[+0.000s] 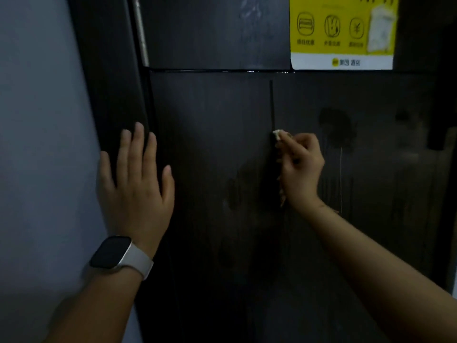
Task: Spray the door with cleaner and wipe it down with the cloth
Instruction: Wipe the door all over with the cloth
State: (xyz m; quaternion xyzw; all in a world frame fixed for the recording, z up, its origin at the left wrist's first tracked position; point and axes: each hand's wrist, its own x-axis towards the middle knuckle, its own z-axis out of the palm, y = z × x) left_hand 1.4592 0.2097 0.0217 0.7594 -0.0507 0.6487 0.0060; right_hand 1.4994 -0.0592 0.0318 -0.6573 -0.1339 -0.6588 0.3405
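Observation:
A dark wooden door (217,149) fills the view, with wet patches and drip streaks on its lower panel. My right hand (300,169) is closed around a pale cloth (278,134), pressing its bunched tip into a vertical groove in the panel; more cloth hangs below my palm. My left hand (134,184) lies flat, fingers spread, on the door frame at the door's left edge, with a watch on the wrist. No spray bottle is in view.
A yellow and white poster (342,33) is stuck on the upper door panel at the right. A pale grey wall (42,144) runs along the left. A metal hinge strip (141,30) shows at the upper left.

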